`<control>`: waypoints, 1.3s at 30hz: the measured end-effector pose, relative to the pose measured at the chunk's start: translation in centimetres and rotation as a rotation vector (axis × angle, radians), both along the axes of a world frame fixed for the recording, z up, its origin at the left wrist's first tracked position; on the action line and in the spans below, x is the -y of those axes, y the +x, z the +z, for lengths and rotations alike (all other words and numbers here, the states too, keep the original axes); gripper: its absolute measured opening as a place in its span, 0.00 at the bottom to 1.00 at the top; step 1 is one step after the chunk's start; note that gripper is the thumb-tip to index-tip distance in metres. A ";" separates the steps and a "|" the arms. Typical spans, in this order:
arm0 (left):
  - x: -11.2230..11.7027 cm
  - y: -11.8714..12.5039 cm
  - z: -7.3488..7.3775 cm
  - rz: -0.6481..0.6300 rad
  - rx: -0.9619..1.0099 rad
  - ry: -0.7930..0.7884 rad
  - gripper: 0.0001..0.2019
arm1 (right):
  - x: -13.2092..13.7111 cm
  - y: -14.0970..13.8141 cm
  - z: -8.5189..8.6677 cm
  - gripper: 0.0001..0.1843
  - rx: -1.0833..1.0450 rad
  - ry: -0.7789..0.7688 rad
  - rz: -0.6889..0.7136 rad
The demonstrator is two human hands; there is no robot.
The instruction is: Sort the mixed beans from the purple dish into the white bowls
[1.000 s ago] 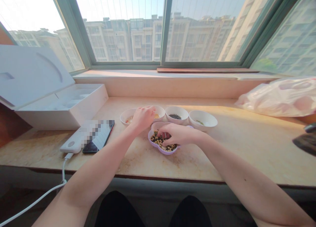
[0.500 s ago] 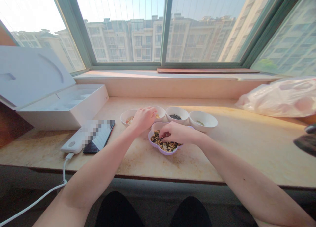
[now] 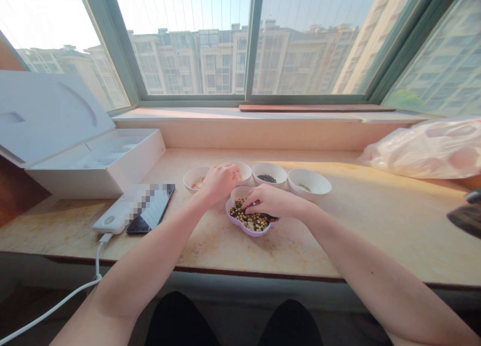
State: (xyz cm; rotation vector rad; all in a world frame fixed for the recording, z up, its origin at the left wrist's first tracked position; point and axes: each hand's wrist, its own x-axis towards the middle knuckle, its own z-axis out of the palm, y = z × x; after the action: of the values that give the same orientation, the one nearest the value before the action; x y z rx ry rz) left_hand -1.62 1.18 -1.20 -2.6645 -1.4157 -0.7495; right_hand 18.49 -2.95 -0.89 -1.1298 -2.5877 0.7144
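Observation:
A lilac flower-shaped dish (image 3: 240,227) full of mixed beans (image 3: 252,220) sits on the stone sill. Behind it stand several small white bowls: one with pale beans (image 3: 194,178), one with yellow beans (image 3: 242,171), one with dark beans (image 3: 268,174), one with a few green beans (image 3: 308,182). My right hand (image 3: 271,200) hovers over the lilac dish, fingertips pinched at the mix. My left hand (image 3: 218,181) is curled over the gap between the two left bowls; what it holds is hidden.
An open white box (image 3: 93,161) stands at the left. In front of it lie a white power bank (image 3: 120,213) with a cable and a dark phone (image 3: 150,215). A plastic bag (image 3: 424,148) lies at the far right.
My right hand has lifted slightly and shifted back over the lilac dish, uncovering more beans. My left hand has barely moved.

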 end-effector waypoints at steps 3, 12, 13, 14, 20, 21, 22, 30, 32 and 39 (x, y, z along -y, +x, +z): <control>0.0 0.0 0.0 -0.003 -0.001 -0.004 0.12 | -0.1 0.2 0.1 0.13 0.013 -0.001 0.010; 0.0 0.0 0.0 -0.035 0.023 -0.018 0.12 | 0.3 0.1 0.6 0.08 -0.028 -0.025 -0.064; 0.0 0.0 -0.1 -0.039 0.029 -0.019 0.12 | 0.4 0.1 0.7 0.08 -0.017 -0.027 -0.067; 0.0 0.0 -0.1 -0.042 0.034 -0.020 0.12 | 0.4 0.1 0.7 0.08 -0.012 -0.027 -0.068; 0.0 0.0 -0.1 -0.046 0.044 -0.032 0.12 | 0.5 0.1 0.7 0.10 0.018 -0.044 -0.006; 0.0 0.0 -0.1 -0.048 0.046 -0.030 0.11 | 0.5 0.0 0.7 0.10 0.041 -0.047 0.004; 0.0 0.0 -0.1 -0.050 0.047 -0.028 0.11 | 0.5 0.0 0.7 0.10 0.061 -0.047 0.012; 0.7 0.2 0.4 -0.067 0.081 -0.054 0.12 | -0.5 0.8 0.9 0.10 -0.105 0.127 -0.126; 1.3 0.3 0.7 -0.108 0.071 -0.064 0.12 | -1.1 1.4 1.1 0.11 -0.149 0.217 -0.269; 3.7 1.4 0.8 -0.547 -0.171 -0.209 0.05 | -3.6 4.2 0.8 0.15 -0.064 0.380 -0.666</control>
State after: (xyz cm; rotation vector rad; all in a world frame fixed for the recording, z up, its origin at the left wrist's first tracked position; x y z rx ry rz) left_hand -0.23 -2.50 -0.37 -3.2289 -0.7611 -0.3874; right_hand 22.64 0.65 -0.11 -1.6454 -1.9656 0.0998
